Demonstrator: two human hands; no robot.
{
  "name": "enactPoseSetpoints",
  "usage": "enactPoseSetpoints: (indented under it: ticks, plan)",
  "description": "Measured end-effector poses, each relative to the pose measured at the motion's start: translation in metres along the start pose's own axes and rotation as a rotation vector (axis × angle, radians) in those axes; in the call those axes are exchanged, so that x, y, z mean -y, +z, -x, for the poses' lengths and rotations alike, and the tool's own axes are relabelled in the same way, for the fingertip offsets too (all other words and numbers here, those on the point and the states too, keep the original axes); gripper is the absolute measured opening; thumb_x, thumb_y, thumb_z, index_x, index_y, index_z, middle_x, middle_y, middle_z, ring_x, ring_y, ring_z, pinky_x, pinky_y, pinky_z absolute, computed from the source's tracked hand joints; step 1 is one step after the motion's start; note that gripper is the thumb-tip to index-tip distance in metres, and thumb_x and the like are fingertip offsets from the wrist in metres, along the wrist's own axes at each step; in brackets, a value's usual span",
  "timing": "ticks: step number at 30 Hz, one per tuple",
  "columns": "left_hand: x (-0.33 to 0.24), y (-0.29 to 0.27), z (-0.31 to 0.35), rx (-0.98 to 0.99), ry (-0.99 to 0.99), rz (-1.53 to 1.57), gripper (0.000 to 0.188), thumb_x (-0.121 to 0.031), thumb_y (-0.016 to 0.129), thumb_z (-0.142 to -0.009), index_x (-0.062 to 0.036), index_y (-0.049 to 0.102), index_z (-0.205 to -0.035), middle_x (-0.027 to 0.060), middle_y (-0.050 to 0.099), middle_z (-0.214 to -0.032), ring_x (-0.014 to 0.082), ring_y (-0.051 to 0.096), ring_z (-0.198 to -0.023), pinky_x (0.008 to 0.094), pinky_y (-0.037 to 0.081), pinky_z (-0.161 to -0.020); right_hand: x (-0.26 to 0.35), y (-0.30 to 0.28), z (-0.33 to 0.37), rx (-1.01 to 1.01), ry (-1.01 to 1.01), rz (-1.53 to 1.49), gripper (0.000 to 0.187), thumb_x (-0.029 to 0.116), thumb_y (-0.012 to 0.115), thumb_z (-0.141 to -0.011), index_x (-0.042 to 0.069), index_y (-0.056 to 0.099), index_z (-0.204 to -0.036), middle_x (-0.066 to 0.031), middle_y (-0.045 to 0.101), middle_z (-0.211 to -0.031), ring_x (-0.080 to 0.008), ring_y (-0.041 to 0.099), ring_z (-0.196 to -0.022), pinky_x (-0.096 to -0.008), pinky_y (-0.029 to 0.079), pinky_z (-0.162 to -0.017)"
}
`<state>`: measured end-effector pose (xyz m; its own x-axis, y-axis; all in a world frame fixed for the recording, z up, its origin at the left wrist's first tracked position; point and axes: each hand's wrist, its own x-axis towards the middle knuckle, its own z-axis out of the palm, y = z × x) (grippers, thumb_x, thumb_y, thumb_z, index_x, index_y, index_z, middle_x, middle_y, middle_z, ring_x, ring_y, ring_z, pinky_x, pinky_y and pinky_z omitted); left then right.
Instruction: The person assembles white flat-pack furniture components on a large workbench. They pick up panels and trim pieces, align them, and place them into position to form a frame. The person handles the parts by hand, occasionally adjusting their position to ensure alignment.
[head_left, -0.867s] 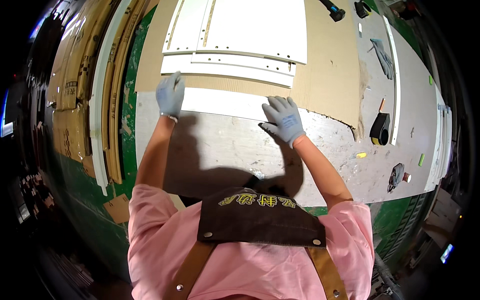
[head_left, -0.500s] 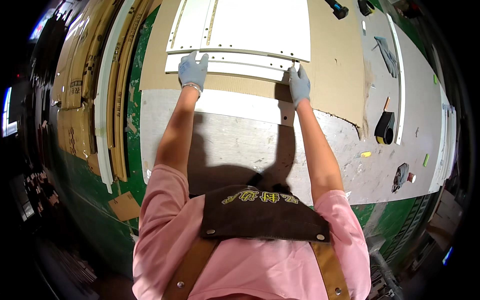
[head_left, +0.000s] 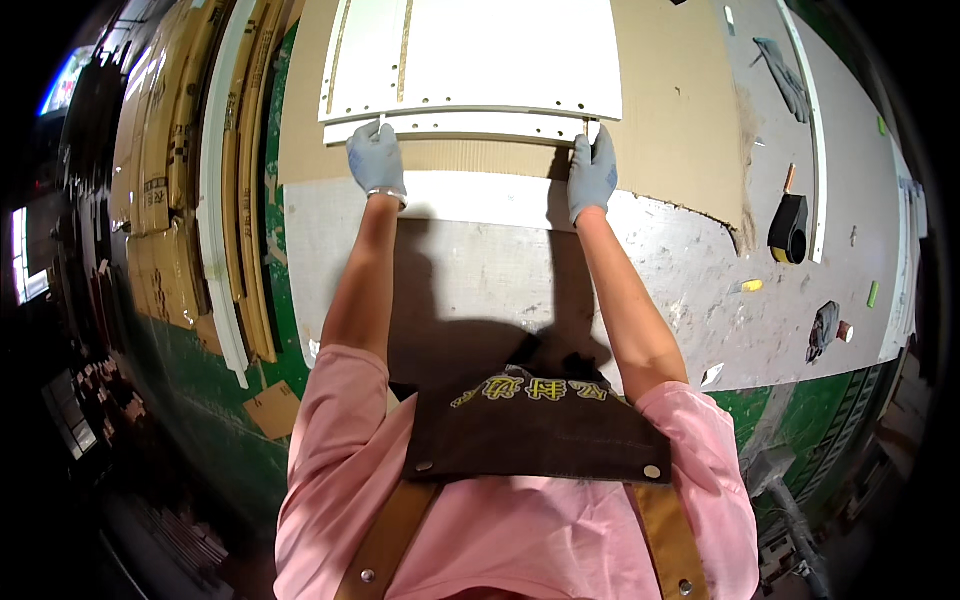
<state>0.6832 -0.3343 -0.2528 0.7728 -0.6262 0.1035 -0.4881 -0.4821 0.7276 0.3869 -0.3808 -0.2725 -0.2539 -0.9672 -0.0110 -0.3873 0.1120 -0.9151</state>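
A narrow white drilled strip (head_left: 480, 126) lies along the near edge of a large white board (head_left: 500, 50). Both my hands wear grey gloves. Near the strip's left end, my left hand (head_left: 376, 162) is closed on its near edge, fingertips on top. My right hand (head_left: 593, 172) pinches the right end, where small dark and brass-coloured pieces show between strip and board; their kind is too small to tell. The board has holes along its near edge and two brownish grooves running away from me.
Cardboard (head_left: 685, 140) lies under the board on a grey worktop (head_left: 480, 280). On the right are a long white strip (head_left: 812, 130), a loose glove (head_left: 782, 80), a black tape roll (head_left: 789, 230), a yellow piece (head_left: 751, 286) and a dark crumpled glove (head_left: 824, 330). Cardboard-wrapped packs (head_left: 165, 190) stand left.
The drilled strip now looks narrower and closer to the board's edge. My left fingers have drawn together and slid slightly left. My right hand stays at the right end; the view has shifted slightly.
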Motion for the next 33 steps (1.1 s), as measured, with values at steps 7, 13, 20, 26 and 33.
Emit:
enactPoseSetpoints:
  ticks: [7, 13, 20, 26, 33]
  plan:
    - [-0.015, -0.054, -0.029, 0.172, 0.324, -0.316, 0.052, -0.040, 0.071, -0.081, -0.0053, 0.065, -0.118, 0.0193, 0.061, -0.123, 0.0290, 0.062, -0.106, 0.0408, 0.047, -0.094, -0.001, -0.051, -0.023, 0.105, -0.276, 0.182, 0.066, 0.036, 0.066, -0.091, -0.002, 0.045, -0.141, -0.0257, 0.043, -0.146, -0.0386, 0.041, -0.135, -0.0427, 0.032, -0.112]
    - [-0.010, -0.063, -0.060, 0.244, 0.596, -0.678, 0.100, -0.053, 0.078, -0.072, -0.0229, 0.030, -0.155, 0.0186, 0.018, -0.161, 0.0443, 0.016, -0.147, 0.0567, 0.014, -0.118, 0.050, -0.066, -0.081, 0.225, -0.762, 0.512, 0.088, 0.034, 0.084, -0.071, 0.006, 0.044, -0.145, -0.0314, 0.027, -0.152, -0.0457, 0.037, -0.136, -0.0500, 0.036, -0.110]
    - [-0.039, -0.052, -0.074, 0.439, 0.447, -0.785, 0.097, -0.067, 0.071, -0.072, -0.0302, 0.033, -0.153, 0.0142, 0.022, -0.161, 0.0454, 0.015, -0.147, 0.0576, 0.020, -0.115, 0.051, -0.037, -0.081, 0.381, -0.674, 0.611, 0.080, 0.032, 0.084, -0.071, 0.018, 0.049, -0.142, -0.0269, 0.028, -0.153, -0.0452, 0.048, -0.125, -0.0461, 0.048, -0.099]
    - [-0.030, -0.046, -0.080, 0.419, 0.450, -0.763, 0.097, -0.067, 0.072, -0.071, -0.0304, 0.035, -0.152, 0.0134, 0.023, -0.161, 0.0449, 0.016, -0.146, 0.0583, 0.020, -0.115, 0.054, -0.030, -0.083, 0.369, -0.658, 0.642, 0.076, 0.032, 0.083, -0.072, 0.018, 0.051, -0.140, -0.0266, 0.032, -0.151, -0.0433, 0.054, -0.118, -0.0460, 0.051, -0.093]
    - [-0.006, -0.028, -0.097, 0.358, 0.506, -0.805, 0.099, -0.074, 0.064, -0.072, -0.0318, 0.031, -0.154, 0.0106, 0.021, -0.162, 0.0406, 0.012, -0.149, 0.0621, 0.020, -0.115, 0.041, -0.016, -0.107, 0.321, -0.787, 0.641, 0.077, 0.033, 0.082, -0.073, 0.020, 0.051, -0.141, -0.0300, 0.031, -0.152, -0.0456, 0.056, -0.115, -0.0469, 0.051, -0.092]
